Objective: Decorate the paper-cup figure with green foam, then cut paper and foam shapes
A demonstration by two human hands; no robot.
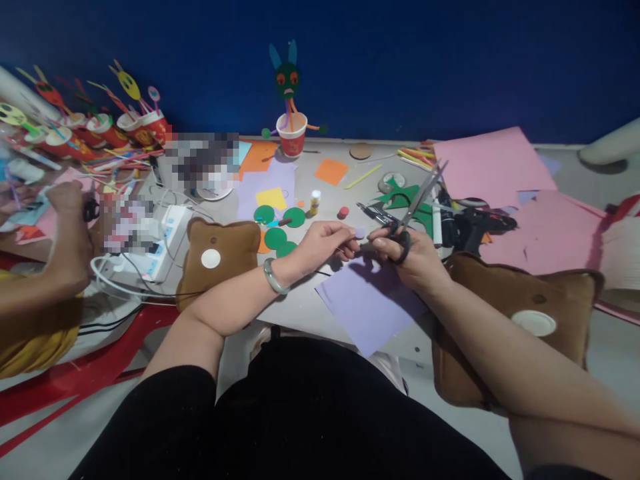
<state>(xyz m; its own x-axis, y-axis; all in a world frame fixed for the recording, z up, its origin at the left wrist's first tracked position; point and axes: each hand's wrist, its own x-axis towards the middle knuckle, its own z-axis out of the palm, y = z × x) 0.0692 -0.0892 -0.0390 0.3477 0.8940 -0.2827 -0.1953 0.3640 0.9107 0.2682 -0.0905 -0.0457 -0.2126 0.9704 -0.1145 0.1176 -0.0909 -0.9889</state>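
Observation:
Between the fingertips of my left hand [330,240] is a small piece of purple paper [359,233]. My right hand [413,257] grips a pair of scissors [423,197], its black handles round my fingers and its blades pointing up and away from me. The two hands are close together over a larger purple sheet [370,307] at the table's near edge. Left of them lie several green paper circles [294,217]. A small glue bottle [315,202] stands just beyond my left hand, with a red cap [343,212] beside it.
A paper cup [292,137] with a green paper figure stands at the back. Brown cushions [220,250] flank my arms. On the right are a black glue gun [480,227], green scraps [400,200] and pink sheets [495,160]. A power strip [170,243] and a co-worker's arm [60,247] are left.

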